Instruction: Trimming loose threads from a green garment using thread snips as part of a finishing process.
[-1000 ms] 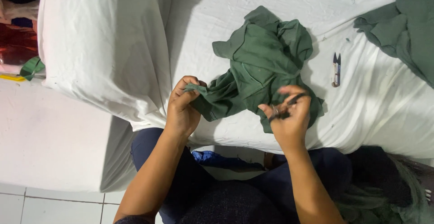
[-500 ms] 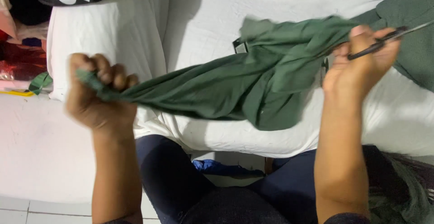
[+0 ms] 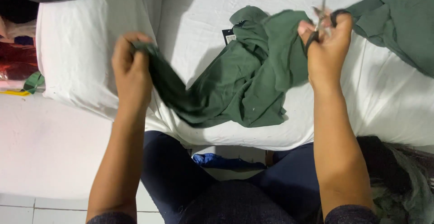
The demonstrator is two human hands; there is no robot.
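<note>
The left hand is clenched on one end of the dark green garment near the white-sheeted bed's front edge, drawing it into a band; the right hand pinches the other end with small scissors; another green cloth lies at the right edge; bare sheet left

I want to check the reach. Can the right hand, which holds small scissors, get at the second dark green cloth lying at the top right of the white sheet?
Probably yes. The right hand with the small scissors is just beside the second dark green cloth, and nothing lies between them. But its fingers also grip the green garment.
</note>
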